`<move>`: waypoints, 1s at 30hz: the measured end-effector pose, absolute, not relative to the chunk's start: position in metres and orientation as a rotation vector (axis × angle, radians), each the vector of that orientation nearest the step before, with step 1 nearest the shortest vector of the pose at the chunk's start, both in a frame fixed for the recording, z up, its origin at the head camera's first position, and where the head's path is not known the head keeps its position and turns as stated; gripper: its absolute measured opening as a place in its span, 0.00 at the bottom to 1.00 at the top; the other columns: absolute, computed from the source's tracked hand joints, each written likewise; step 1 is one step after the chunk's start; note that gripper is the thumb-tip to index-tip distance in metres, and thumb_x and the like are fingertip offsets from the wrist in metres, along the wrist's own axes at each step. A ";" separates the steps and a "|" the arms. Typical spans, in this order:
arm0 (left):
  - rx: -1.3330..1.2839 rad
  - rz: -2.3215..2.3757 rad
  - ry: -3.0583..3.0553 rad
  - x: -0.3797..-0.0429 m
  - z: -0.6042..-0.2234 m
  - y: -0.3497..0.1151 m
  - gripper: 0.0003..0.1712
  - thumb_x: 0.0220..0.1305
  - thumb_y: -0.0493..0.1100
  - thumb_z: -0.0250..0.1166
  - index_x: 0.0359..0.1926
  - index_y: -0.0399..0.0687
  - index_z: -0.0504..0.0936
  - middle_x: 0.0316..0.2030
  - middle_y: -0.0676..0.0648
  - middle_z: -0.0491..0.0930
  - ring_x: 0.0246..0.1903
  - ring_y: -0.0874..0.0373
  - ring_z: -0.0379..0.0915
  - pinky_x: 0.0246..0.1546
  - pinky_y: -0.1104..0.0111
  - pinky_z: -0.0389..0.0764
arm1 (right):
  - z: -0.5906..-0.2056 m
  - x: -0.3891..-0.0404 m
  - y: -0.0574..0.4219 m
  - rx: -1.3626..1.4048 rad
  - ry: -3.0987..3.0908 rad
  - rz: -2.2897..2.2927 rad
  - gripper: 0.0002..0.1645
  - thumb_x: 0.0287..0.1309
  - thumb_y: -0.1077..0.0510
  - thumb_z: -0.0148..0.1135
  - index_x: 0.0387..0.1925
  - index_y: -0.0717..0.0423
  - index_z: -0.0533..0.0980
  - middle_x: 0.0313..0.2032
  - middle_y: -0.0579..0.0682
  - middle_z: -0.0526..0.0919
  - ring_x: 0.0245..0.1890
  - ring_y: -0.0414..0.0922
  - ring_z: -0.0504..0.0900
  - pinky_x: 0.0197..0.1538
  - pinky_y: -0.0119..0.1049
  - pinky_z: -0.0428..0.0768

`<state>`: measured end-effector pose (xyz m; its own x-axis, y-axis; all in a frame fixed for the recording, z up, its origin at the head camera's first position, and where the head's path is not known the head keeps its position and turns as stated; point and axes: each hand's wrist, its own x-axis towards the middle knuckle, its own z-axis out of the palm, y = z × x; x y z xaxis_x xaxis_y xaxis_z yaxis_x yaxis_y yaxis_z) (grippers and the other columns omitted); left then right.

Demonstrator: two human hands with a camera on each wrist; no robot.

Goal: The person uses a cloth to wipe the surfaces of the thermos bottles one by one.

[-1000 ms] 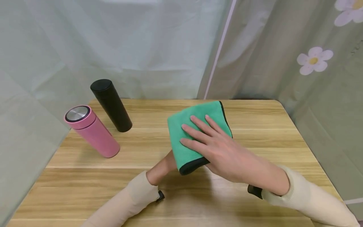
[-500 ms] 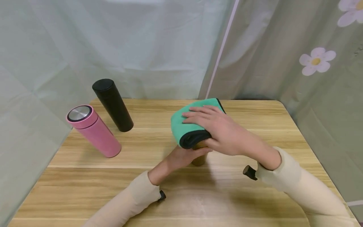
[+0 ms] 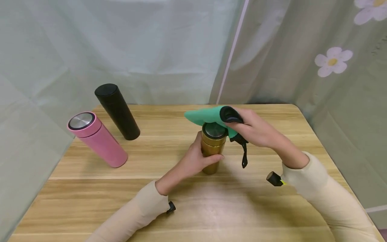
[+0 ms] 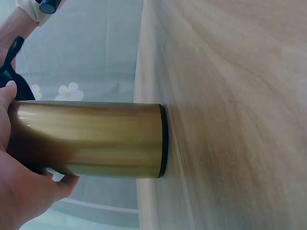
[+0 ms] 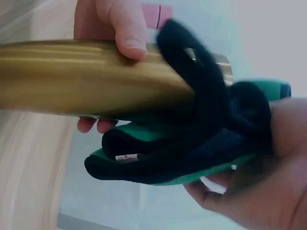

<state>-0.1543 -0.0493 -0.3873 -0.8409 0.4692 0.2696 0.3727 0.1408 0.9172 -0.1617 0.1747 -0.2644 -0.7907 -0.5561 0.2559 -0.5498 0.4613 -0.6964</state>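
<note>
Both clamped: L hand point(image 3: 193, 158) on gold btl point(image 3: 213, 148), R hand point(image 3: 260, 130) on cloth point(image 3: 205, 115), lid point(image 3: 214, 130) above L grip now uncovered, so prob. wiped.

Over on the left of the wooden table point(image 3: 72, 201) I see a pink flask point(image 3: 104, 144) with a silvery lid top point(image 3: 81, 121), and near it, farther back, a slimmer black flask point(image 3: 120, 116). Pale curtains point(image 3: 151, 50) hang behind, one thin pinkish stripe point(image 3: 233, 50) running down them, with white, yellow-centred flowers point(image 3: 333, 62) at the right.
</note>
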 end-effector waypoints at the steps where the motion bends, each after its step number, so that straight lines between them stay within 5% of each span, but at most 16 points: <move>1: 0.849 1.825 2.303 -0.154 -0.388 -0.050 0.46 0.61 0.42 0.78 0.71 0.44 0.57 0.59 0.43 0.74 0.57 0.51 0.75 0.62 0.52 0.74 | -0.265 -0.162 0.176 -0.953 2.673 -1.316 0.21 0.79 0.57 0.52 0.68 0.54 0.74 0.60 0.52 0.81 0.55 0.47 0.79 0.59 0.49 0.77; 7: 0.864 1.901 2.219 -0.155 -0.393 -0.054 0.50 0.62 0.58 0.75 0.73 0.50 0.55 0.62 0.44 0.71 0.60 0.50 0.71 0.64 0.50 0.72 | -0.268 -0.156 0.180 -0.503 2.383 -1.804 0.29 0.81 0.47 0.47 0.72 0.58 0.66 0.64 0.57 0.74 0.61 0.53 0.75 0.63 0.49 0.75; 12: 0.925 1.938 2.186 -0.157 -0.394 -0.057 0.53 0.64 0.69 0.66 0.77 0.52 0.50 0.65 0.39 0.68 0.62 0.46 0.69 0.65 0.46 0.69 | -0.276 -0.147 0.178 -0.417 2.049 -2.127 0.32 0.81 0.45 0.46 0.77 0.56 0.60 0.70 0.59 0.68 0.67 0.56 0.72 0.64 0.50 0.77; 21: 0.857 1.893 2.247 -0.158 -0.386 -0.064 0.47 0.68 0.55 0.71 0.76 0.48 0.55 0.65 0.42 0.68 0.63 0.48 0.69 0.65 0.47 0.71 | -0.305 -0.134 0.159 -0.609 2.202 -2.199 0.32 0.80 0.60 0.48 0.80 0.50 0.58 0.76 0.49 0.63 0.74 0.51 0.64 0.71 0.48 0.68; 26: 0.853 1.902 2.351 -0.158 -0.380 -0.064 0.41 0.63 0.43 0.75 0.71 0.45 0.63 0.63 0.42 0.66 0.60 0.49 0.70 0.62 0.48 0.74 | -0.318 -0.133 0.154 -0.703 2.479 -1.981 0.45 0.66 0.75 0.53 0.80 0.47 0.59 0.77 0.46 0.60 0.72 0.49 0.63 0.66 0.45 0.69; 30: 0.814 1.894 2.358 -0.155 -0.376 -0.060 0.40 0.62 0.43 0.73 0.69 0.45 0.62 0.61 0.43 0.63 0.57 0.50 0.71 0.60 0.53 0.78 | -0.327 -0.130 0.151 -0.767 2.577 -1.870 0.56 0.58 0.80 0.49 0.82 0.40 0.52 0.79 0.46 0.55 0.69 0.50 0.63 0.62 0.50 0.70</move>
<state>-0.1552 -0.0602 -0.3758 -0.8648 0.3972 0.3070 0.3855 0.1337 0.9129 -0.1297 0.1507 -0.3269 -0.8818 -0.2910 0.3712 -0.4431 0.2415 -0.8633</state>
